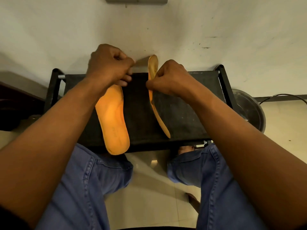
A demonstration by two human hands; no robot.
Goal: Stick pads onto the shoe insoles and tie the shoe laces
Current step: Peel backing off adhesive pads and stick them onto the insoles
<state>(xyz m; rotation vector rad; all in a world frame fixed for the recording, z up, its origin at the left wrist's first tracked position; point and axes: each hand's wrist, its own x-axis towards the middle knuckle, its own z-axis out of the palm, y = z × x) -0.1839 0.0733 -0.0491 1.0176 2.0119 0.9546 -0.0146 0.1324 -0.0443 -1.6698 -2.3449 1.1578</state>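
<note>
Two orange insoles are on a black stool (182,113). The left insole (114,123) lies flat, its heel overhanging the stool's near edge. My left hand (109,65) grips its far end, fingers curled over the toe part. The right insole (153,68) stands on its long edge, seen almost edge-on. My right hand (169,78) pinches it near the middle, with the thumb and fingers closed on its edge. No pads, shoes or laces are in view.
The stool stands against a white wall (216,30). A dark round bucket (250,110) sits at the stool's right, with a cable behind it. My knees in blue jeans (86,188) are below the stool, over a pale tiled floor.
</note>
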